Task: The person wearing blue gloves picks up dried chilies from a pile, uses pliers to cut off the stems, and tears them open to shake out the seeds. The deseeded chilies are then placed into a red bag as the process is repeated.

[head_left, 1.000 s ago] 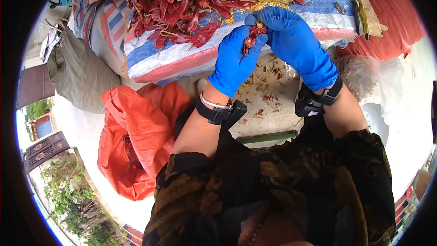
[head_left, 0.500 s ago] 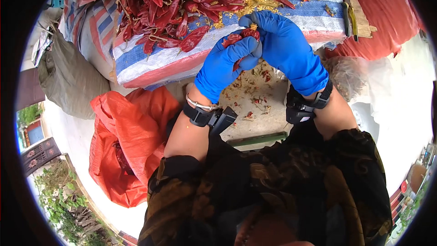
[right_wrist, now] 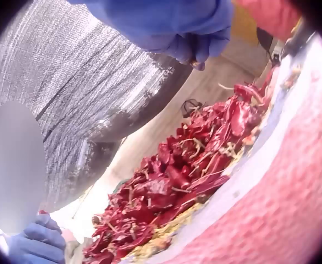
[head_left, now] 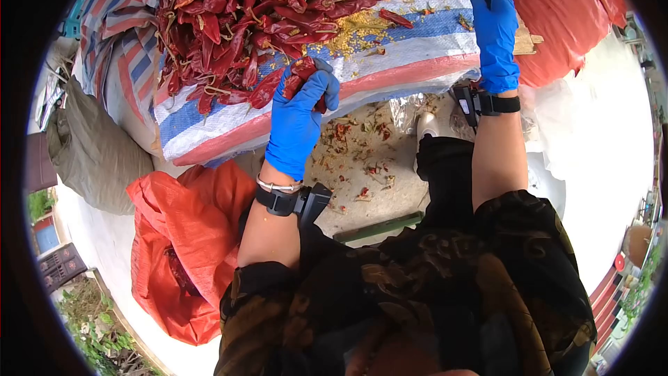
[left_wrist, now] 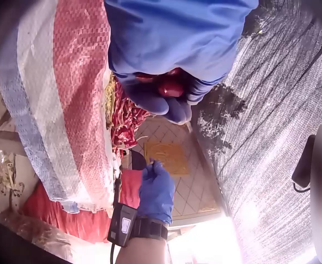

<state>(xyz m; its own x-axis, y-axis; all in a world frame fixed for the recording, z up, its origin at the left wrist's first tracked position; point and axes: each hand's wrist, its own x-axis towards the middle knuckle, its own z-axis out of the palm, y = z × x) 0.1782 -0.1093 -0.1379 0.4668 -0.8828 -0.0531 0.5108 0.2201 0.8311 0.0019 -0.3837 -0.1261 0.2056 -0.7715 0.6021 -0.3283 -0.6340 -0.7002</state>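
Note:
In the head view my blue-gloved left hand (head_left: pixel 296 122) grips dried red chilies (head_left: pixel 300 73) just off the near edge of the striped woven sack (head_left: pixel 417 52). The left wrist view shows a glossy chili (left_wrist: pixel 171 88) within its curled fingers. Out at the sack's right end is my gloved right hand (head_left: pixel 496 38), away from the left. Its fingers pinch a small brownish chili stem (right_wrist: pixel 195 64), mostly covered by the glove. A large heap of dried chilies (head_left: pixel 236 14) lies on the striped sack, with loose yellow seeds (head_left: pixel 355 31) along its right side.
An open orange-red sack (head_left: pixel 181 237) with chilies inside stands at the left of my legs. Behind it leans a grey-green sack (head_left: pixel 94 146). A full red sack (head_left: pixel 563 21) is at the far right. Chili scraps (head_left: pixel 355 160) litter the floor before a green bar (head_left: pixel 379 228).
My hands were together at one chili. Now the right hand has moved off to the right with the stem, while the left keeps the chilies near the heap.

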